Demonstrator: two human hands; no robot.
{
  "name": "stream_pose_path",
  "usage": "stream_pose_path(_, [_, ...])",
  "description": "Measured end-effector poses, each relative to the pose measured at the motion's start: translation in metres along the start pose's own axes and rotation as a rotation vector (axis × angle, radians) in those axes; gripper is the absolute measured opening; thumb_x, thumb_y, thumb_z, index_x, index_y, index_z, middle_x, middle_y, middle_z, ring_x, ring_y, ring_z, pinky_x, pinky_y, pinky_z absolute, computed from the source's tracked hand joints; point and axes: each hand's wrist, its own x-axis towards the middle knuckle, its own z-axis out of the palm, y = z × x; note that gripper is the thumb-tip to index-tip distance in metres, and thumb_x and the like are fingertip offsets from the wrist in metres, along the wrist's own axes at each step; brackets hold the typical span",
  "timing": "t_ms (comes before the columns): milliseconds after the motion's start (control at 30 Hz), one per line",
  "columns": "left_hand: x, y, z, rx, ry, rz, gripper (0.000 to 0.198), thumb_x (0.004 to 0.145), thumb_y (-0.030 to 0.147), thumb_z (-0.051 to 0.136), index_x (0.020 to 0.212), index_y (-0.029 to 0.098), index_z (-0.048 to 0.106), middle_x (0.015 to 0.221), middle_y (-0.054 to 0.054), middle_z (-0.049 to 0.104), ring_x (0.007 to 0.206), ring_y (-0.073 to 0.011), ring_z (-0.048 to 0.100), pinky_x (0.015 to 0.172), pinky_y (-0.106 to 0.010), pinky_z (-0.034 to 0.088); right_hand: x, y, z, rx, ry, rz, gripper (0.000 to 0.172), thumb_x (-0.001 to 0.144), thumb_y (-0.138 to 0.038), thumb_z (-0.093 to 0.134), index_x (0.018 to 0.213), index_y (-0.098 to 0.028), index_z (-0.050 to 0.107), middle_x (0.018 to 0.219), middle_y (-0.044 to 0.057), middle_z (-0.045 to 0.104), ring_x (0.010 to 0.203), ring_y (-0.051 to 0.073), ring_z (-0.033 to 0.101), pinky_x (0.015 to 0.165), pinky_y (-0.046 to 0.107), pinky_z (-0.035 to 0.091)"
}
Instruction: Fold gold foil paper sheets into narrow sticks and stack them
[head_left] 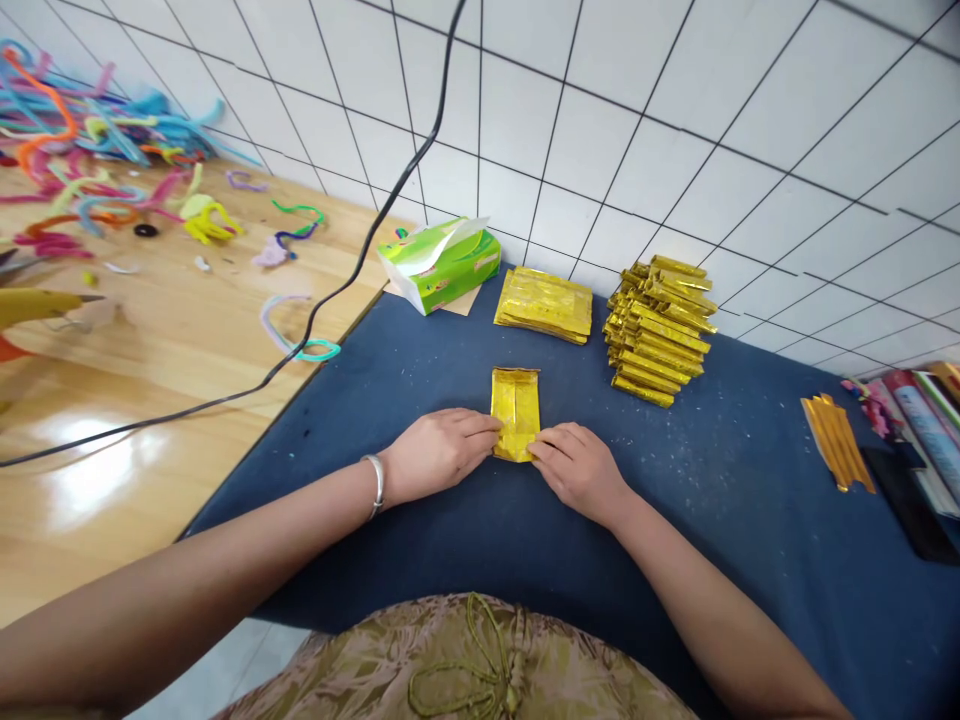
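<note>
A sheet of gold foil paper [516,410], folded into a small upright rectangle, lies on the dark blue cloth in front of me. Its near end shows a folded band with slanted corners. My left hand [448,445], with a silver bangle at the wrist, pinches the lower left edge. On the other side my right hand [576,465] has its fingertips closed on the lower right corner. Behind the paper lies a flat stack of gold foil paper [544,303]. To its right is a pile of narrow folded gold strips [660,335].
A green tissue pack [442,265] stands by the tiled wall. A black cable [367,240] hangs across the left side. Colourful pipe cleaners [112,130] and a yellow glue gun [37,305] lie on the wooden table. Orange-gold strips [838,440], a black phone-like object [907,500] and books [926,430] are at right.
</note>
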Motion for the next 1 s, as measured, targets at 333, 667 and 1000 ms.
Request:
stream_pose_path(333, [-0.003,0.014,0.004,-0.040,0.029,-0.120,0.022,0.092,0.027,0.042,0.102,0.023,0.061,0.116,-0.002,0.061,0.103,-0.0161,0.059,0.100,-0.038,0.041,0.005,0.002,0.006,0.101,0.062,0.070,0.019,0.090,-0.025,0.048,0.100,-0.020,0.063,0.095,0.006,0.063,0.088,0.018,0.053,0.081,0.036,0.043])
stream_pose_path(667, [0.007,0.020,0.005,-0.186,0.082,-0.378,0.022,0.091,0.027,0.043,0.094,0.019,0.064,0.106,-0.004,0.061,0.096,-0.0183,0.055,0.086,-0.037,0.043,0.019,-0.003,0.008,0.155,0.051,0.282,0.023,0.091,-0.024,0.044,0.082,-0.019,0.063,0.082,0.005,0.060,0.080,0.016,0.051,0.079,0.034,0.040])
stream_pose_path(1000, [0.016,0.015,0.007,-0.198,0.075,-0.460,0.017,0.085,0.028,0.051,0.081,0.017,0.064,0.099,-0.004,0.057,0.092,-0.0185,0.050,0.082,-0.035,0.040,0.027,-0.003,0.004,0.119,-0.025,0.393,0.019,0.088,-0.025,0.048,0.075,-0.020,0.062,0.076,0.003,0.057,0.077,0.016,0.049,0.076,0.030,0.038])
